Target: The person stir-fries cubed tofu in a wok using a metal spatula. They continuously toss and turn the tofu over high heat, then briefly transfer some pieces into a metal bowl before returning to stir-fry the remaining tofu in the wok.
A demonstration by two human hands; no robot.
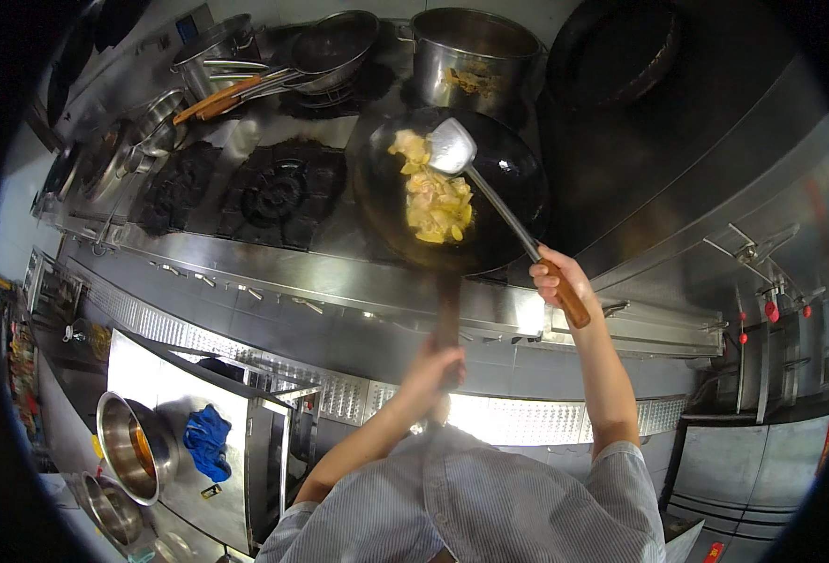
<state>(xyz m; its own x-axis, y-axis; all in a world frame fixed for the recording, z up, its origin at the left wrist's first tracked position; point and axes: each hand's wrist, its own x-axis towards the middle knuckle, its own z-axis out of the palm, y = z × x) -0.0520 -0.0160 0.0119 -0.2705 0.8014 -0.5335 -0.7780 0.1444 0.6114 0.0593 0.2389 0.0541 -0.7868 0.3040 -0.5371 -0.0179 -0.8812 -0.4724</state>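
Observation:
My right hand [559, 278] grips the wooden handle of a metal wok spatula [502, 200]. Its broad blade lies over the upper part of the food, inside a dark wok [386, 211]. Pale yellow slices and light pinkish pieces of food [439, 200] sit in a heap left of the spatula's shaft. My left hand [432, 373], blurred, is closed around the wok's handle [449, 302], which points back towards my body. The wok rests on the stove; the burner beneath it is hidden.
Behind the wok stands a large steel stockpot [474, 67]. A bare gas burner [277, 193] lies to its left, with stacked pans [333, 53] farther back. On the lower left, a steel counter [224, 507] bears a steel bowl [130, 447] and a blue cloth [208, 442].

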